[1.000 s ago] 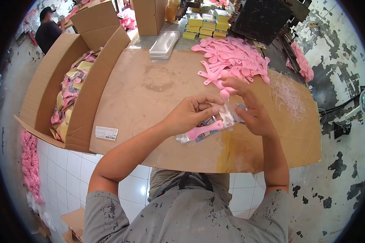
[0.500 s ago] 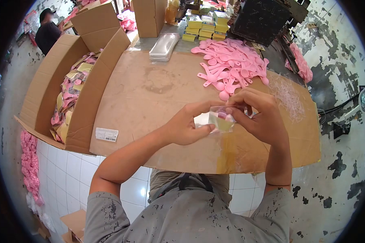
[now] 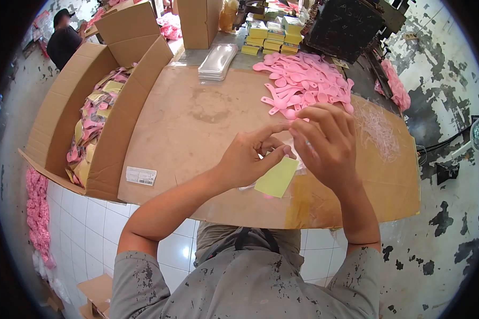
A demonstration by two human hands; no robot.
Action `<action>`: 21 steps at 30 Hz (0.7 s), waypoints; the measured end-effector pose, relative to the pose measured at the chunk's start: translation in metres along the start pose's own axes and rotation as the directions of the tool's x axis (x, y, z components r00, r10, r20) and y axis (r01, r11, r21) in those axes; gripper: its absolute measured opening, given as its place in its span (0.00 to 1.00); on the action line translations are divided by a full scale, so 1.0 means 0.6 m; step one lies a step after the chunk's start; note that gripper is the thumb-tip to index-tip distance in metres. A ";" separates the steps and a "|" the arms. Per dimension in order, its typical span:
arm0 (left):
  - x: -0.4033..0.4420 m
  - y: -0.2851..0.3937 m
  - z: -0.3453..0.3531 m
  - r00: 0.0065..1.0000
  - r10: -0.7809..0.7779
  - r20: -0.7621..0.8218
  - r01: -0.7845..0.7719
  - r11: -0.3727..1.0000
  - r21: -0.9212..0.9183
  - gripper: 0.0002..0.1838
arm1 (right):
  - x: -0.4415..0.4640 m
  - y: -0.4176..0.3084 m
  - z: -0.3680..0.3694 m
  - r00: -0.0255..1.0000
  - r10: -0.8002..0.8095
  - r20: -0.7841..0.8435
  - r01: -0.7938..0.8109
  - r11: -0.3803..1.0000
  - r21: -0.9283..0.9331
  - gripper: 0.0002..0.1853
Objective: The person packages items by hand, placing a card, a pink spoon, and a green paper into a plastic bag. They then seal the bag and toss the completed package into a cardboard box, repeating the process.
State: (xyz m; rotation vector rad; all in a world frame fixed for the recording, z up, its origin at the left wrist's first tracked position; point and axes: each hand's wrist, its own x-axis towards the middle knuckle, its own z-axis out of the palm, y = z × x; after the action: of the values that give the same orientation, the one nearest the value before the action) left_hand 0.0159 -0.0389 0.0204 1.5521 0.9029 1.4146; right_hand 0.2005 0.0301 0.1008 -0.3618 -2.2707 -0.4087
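My left hand (image 3: 253, 157) pinches a clear plastic packet between thumb and fingers, and a yellow-green card (image 3: 278, 178) shows at it, tilted downward. A bit of pink shows just below the card's lower edge. Close against the left fingertips is my right hand (image 3: 327, 146), its fingers bent together at the packet's top; what they hold, if anything, is hidden. Just beyond both hands lies a heap of pink plastic spoons (image 3: 308, 82). Thin clear strips (image 3: 378, 127) form a tangled pile to the right.
At left stands an open carton (image 3: 125, 111) filled with packets of pink spoons and cards. A stack of clear plastic sleeves (image 3: 218, 61) lies at the back, near stacked yellow cards (image 3: 271, 37). A black machine (image 3: 343, 26) stands behind. Another person (image 3: 64, 42) is far left.
The packet has tipped so that its card now hangs below my left hand, facing me. My right hand has shifted slightly left and up, with its fingers less tightly curled.
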 end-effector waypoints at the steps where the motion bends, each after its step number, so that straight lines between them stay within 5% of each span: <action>1: -0.002 -0.008 0.000 0.999 0.030 -0.010 -0.029 0.997 0.070 0.24 | 0.000 -0.005 0.004 1.000 -0.022 0.010 0.023 0.998 -0.052 0.13; 5: -0.003 0.010 -0.003 1.000 -0.011 0.002 0.010 0.937 0.349 0.27 | -0.009 -0.004 0.021 0.994 -0.080 0.071 0.089 0.987 -0.136 0.14; 8: -0.002 -0.014 -0.003 0.994 0.077 0.080 -0.105 0.884 0.456 0.27 | -0.010 -0.001 0.021 0.987 -0.033 0.154 0.058 0.986 -0.159 0.15; 13: 0.006 0.002 -0.008 0.995 0.006 0.102 -0.037 0.953 0.300 0.24 | -0.030 0.054 0.004 0.963 0.240 0.122 -0.249 0.966 0.063 0.11; 14: 0.006 0.005 -0.011 0.994 -0.034 0.106 0.006 0.969 0.248 0.24 | -0.046 0.076 -0.011 0.877 0.413 0.248 -0.479 0.794 0.374 0.08; 15: 0.008 0.005 -0.012 0.992 -0.084 0.096 0.068 0.984 0.163 0.23 | -0.070 0.106 -0.033 0.753 0.505 0.421 -0.650 0.476 0.593 0.06; 16: 0.009 0.004 -0.012 0.987 -0.136 0.090 0.129 0.989 0.075 0.23 | -0.103 0.146 -0.076 0.658 0.496 0.566 -0.716 0.179 0.675 0.06; 18: 0.011 0.008 -0.010 0.980 -0.182 0.081 0.185 0.982 -0.025 0.23 | -0.162 0.231 -0.141 0.575 0.508 0.641 -0.688 -0.122 0.715 0.06; 21: 0.011 0.012 -0.007 0.982 -0.182 0.056 0.185 0.981 -0.056 0.23 | -0.249 0.352 -0.154 0.560 0.705 0.436 -0.572 -0.052 0.818 0.11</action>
State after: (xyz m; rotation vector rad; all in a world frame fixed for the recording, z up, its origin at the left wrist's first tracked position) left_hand 0.0122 -0.0352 0.0296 1.4153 0.9387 1.2550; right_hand 0.4387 0.1657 0.0855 -0.6991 -1.4986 1.3715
